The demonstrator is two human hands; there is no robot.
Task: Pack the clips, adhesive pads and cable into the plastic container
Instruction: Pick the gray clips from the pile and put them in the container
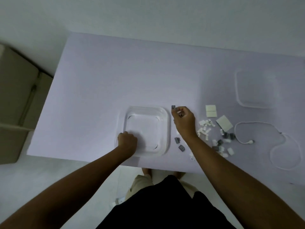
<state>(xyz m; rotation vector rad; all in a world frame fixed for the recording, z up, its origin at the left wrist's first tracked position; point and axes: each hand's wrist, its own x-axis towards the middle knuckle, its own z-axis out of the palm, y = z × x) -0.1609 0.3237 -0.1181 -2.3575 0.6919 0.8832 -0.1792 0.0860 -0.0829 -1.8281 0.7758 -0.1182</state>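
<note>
Lilac tabletop [99,80] carries the clear plastic container [166,129] near its front edge; the left hand [127,142] curls round its near-left rim. Just beside the container's far-right corner, the right hand [183,119] pinches a grey clip [173,106]. Rightward lie loose clips [203,130], a white cable [247,123], adhesive pads [210,110]; farther off, a clear lid [256,89].

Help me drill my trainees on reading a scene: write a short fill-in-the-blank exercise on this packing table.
1. The white cable lies to the ____ of the plastic container.
2. The right hand pinches a small ____ clip.
3. The left hand grips the container at its near-left ____.

Missing words: right; grey; corner.
</note>
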